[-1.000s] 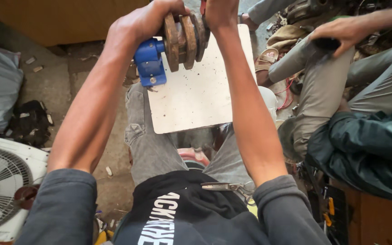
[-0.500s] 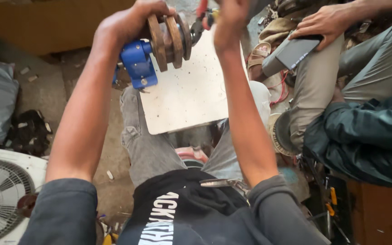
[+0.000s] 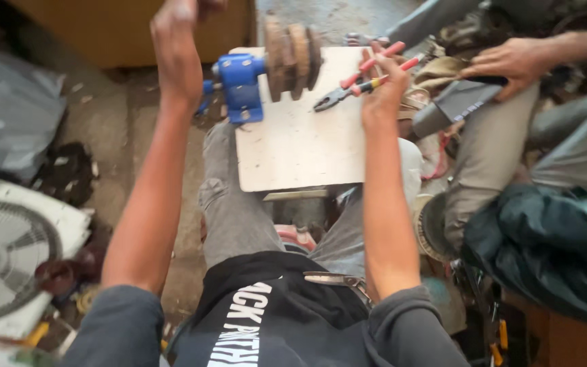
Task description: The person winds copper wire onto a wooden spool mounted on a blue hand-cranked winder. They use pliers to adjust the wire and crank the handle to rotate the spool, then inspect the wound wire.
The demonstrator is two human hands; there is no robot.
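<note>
A blue bearing housing (image 3: 240, 88) with a rusty stepped pulley (image 3: 292, 56) on its shaft lies at the far left corner of a white board (image 3: 300, 153) across my knees. My left hand (image 3: 179, 51) is raised to the left of the housing and apart from it. It is blurred, and its fingers run off the top edge. My right hand (image 3: 383, 85) grips red-handled pliers (image 3: 356, 83). Their jaws point left over the board, just right of the pulley.
At the right another person's hand (image 3: 511, 60) holds a grey angular object (image 3: 458, 102) over a knee. A white fan (image 3: 9, 253) lies at the lower left, with a grey bag (image 3: 8, 112) above it. A metal tool (image 3: 334, 278) rests in my lap.
My left hand has let go of the pulley assembly and moved left. The assembly now lies on the board. My right hand has come down to the board with the pliers.
</note>
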